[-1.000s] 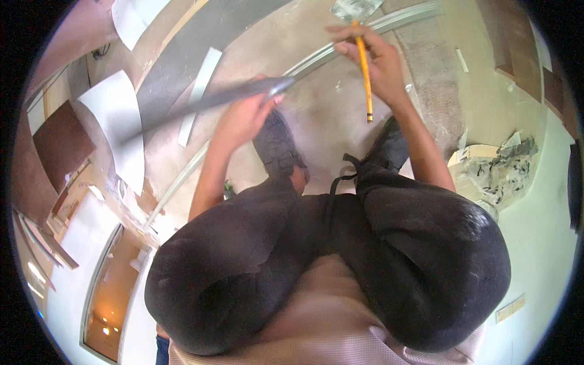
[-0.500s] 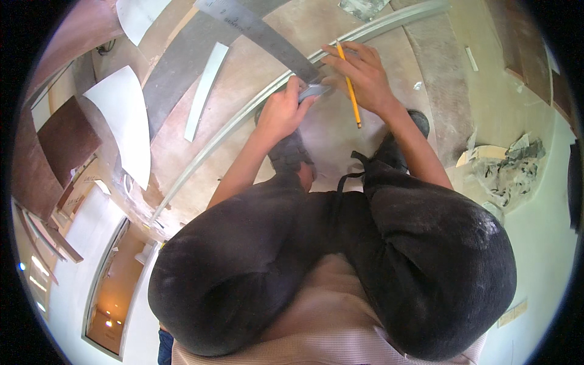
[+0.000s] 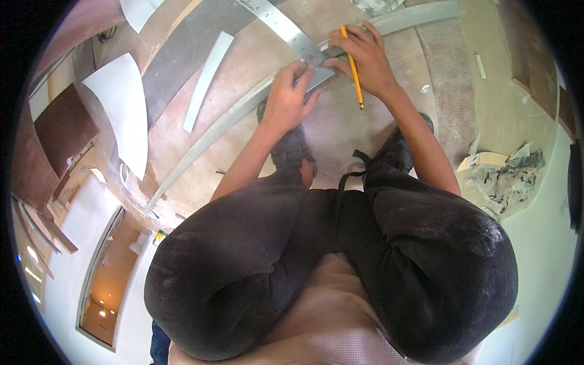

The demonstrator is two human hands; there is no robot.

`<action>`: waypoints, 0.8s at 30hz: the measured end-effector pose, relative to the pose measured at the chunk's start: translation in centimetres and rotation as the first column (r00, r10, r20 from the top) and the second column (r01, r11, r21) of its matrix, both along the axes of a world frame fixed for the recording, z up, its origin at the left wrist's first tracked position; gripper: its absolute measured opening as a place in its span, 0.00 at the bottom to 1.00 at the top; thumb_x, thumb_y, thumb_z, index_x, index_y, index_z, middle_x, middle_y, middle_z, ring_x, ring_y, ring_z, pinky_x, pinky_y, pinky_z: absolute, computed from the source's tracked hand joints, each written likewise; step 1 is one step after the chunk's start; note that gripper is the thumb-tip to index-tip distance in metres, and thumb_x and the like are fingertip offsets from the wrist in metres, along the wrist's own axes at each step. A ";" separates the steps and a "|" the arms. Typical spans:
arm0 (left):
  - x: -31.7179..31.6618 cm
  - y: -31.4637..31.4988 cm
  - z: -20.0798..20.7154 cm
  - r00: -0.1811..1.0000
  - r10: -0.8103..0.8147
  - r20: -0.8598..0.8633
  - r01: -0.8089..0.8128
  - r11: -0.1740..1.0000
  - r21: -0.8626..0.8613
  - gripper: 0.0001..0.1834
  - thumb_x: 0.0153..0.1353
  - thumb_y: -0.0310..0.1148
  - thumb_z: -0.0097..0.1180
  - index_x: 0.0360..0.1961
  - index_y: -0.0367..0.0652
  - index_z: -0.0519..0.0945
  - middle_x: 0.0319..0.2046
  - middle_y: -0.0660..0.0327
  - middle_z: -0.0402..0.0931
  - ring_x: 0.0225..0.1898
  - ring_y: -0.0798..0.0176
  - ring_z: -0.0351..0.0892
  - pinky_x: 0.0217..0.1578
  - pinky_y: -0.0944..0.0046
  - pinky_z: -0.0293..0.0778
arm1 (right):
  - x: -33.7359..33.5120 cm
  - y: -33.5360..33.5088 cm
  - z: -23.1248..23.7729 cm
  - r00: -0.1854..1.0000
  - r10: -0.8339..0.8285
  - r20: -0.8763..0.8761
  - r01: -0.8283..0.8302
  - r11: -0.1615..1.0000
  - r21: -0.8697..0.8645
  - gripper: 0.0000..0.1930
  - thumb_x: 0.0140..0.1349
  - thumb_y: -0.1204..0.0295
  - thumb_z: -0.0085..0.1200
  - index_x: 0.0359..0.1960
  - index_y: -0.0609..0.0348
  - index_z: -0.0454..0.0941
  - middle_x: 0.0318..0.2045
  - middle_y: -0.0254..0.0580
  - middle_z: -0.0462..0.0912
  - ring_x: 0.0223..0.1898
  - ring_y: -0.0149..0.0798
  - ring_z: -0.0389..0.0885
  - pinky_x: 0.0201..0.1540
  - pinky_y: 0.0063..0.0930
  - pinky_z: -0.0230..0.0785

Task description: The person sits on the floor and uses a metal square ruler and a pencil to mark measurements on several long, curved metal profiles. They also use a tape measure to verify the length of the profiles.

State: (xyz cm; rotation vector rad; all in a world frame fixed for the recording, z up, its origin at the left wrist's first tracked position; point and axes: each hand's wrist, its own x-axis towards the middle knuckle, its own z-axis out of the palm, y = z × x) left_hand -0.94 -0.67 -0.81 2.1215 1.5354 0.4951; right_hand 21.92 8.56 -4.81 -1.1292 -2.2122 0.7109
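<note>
My left hand (image 3: 289,100) is closed around the stock of a metal try square (image 3: 283,33), thumb and fingers pressed on it. The square's marked blade reaches up and left, across a long pale metal strip (image 3: 194,149). My right hand (image 3: 368,67) grips a yellow pencil (image 3: 354,73) between its fingers, tip pointing away from me. Its fingers also rest on the strip, just right of the square, and its thumb meets the square's corner. The strip runs from the lower left to the upper right beyond my shoes.
A narrow white offcut (image 3: 207,82) and a larger curved white sheet (image 3: 125,115) lie to the left. Brown boards (image 3: 66,131) lean at the far left. Crumpled plastic (image 3: 505,179) sits on the right. My bent knees (image 3: 213,261) fill the near side.
The square has shifted slightly right, and its blade now shows its bright, marked face. My left hand has moved up toward the corner. The strip shows a wider face, and the pencil remains in my right hand.
</note>
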 end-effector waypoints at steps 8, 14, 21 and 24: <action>0.0 0.5 -0.8 0.988 0.053 -0.144 -0.037 0.993 0.109 0.39 0.55 0.33 0.74 0.70 0.45 0.76 0.66 0.45 0.70 0.66 0.38 0.70 0.66 0.37 0.65 | -0.5 1.1 -0.9 0.998 0.023 -0.051 -0.025 0.999 -0.041 0.27 0.58 0.55 0.74 0.59 0.48 0.84 0.55 0.34 0.89 0.66 0.45 0.76 0.80 0.52 0.49; -0.5 0.8 -0.7 0.988 -0.024 -0.150 0.046 0.989 0.140 0.43 0.54 0.34 0.73 0.73 0.43 0.74 0.63 0.50 0.76 0.59 0.44 0.77 0.61 0.47 0.75 | -0.1 -0.1 -1.3 0.993 -0.039 -0.107 0.038 0.999 -0.006 0.27 0.55 0.57 0.77 0.57 0.46 0.86 0.49 0.33 0.91 0.61 0.44 0.79 0.79 0.53 0.54; -0.8 1.4 -0.6 0.984 -0.077 -0.163 0.100 0.985 0.139 0.45 0.49 0.33 0.78 0.72 0.40 0.77 0.58 0.51 0.81 0.52 0.46 0.80 0.55 0.53 0.81 | 0.0 -0.7 -0.5 0.988 -0.055 -0.143 0.058 0.998 0.020 0.25 0.56 0.58 0.76 0.55 0.46 0.87 0.48 0.37 0.90 0.58 0.44 0.81 0.78 0.53 0.56; -0.5 1.3 -0.5 0.985 -0.060 -0.164 0.083 0.987 0.138 0.45 0.50 0.34 0.78 0.72 0.41 0.78 0.57 0.54 0.82 0.50 0.47 0.80 0.54 0.54 0.81 | 0.2 -0.8 -0.6 0.989 -0.051 -0.137 0.055 0.998 0.026 0.25 0.55 0.57 0.76 0.54 0.46 0.87 0.48 0.37 0.89 0.58 0.43 0.81 0.78 0.52 0.56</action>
